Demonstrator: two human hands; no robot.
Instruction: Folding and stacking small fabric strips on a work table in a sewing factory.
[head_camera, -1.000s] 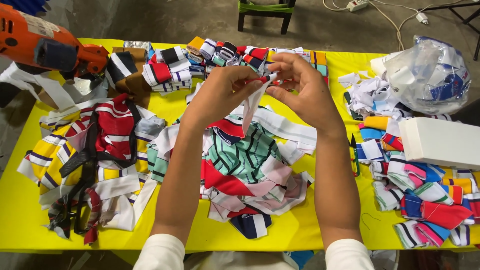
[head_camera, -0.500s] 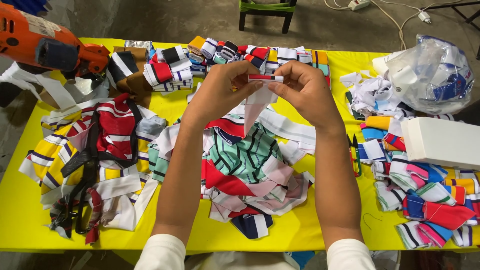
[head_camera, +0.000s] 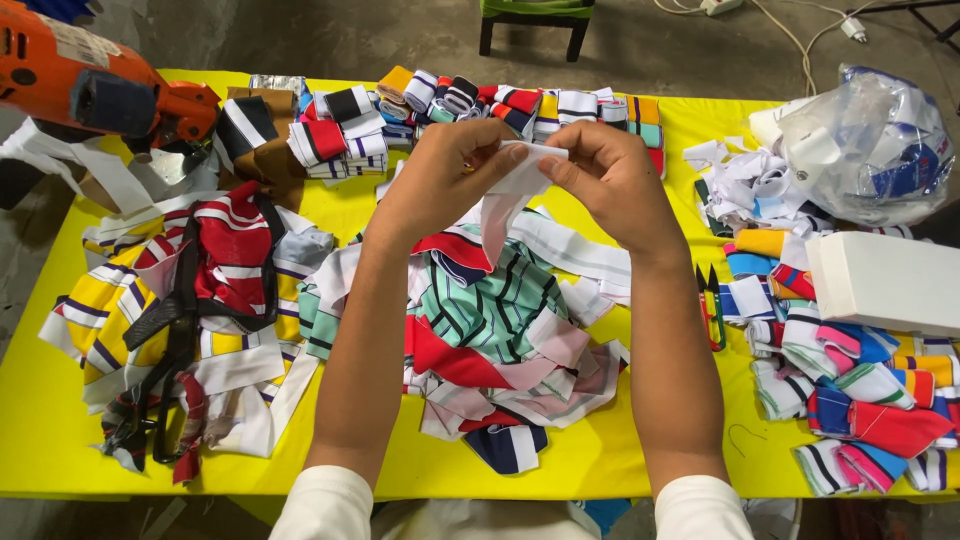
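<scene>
White folded fabric strip (head_camera: 510, 190): pinched at its top edge by left hand (head_camera: 440, 185) and right hand (head_camera: 610, 185), both grips closed, above yellow worktop (head_camera: 60, 440).

both arms extended; left hand (head_camera: 435, 175), right hand (head_camera: 610, 180) raised, fingers pinched.

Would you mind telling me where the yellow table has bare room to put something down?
Bare table shows along the near edge and between the middle scrap pile and the snips. Elsewhere fabric crowds it.
</scene>
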